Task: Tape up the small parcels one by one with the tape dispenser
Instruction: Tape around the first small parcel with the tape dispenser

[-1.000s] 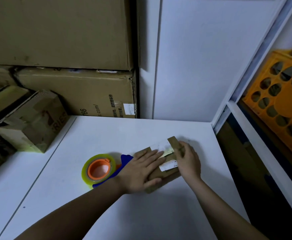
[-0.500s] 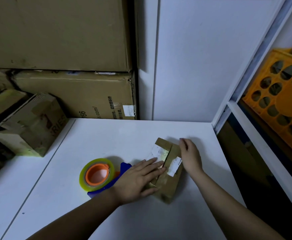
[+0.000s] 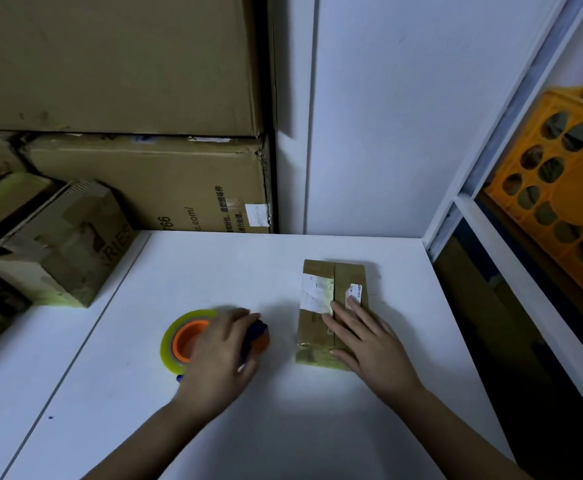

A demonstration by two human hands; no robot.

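A small brown parcel with two white labels lies lengthwise on the white table, right of centre. My right hand rests flat on its near half, fingers straight and spread. To its left sits the tape dispenser, which has a yellowish tape roll on an orange hub and a blue handle. My left hand lies over the handle with its fingers curled round it, hiding most of the handle.
Several cardboard boxes stand at the table's left edge, with large cartons stacked behind them. A white wall panel rises at the back. An orange crate sits on shelving beyond the table's right edge.
The parcel has turned from slanted to lengthwise. My left hand left the parcel and moved left onto the tape dispenser. My right hand shifted from the parcel's far end onto its top.
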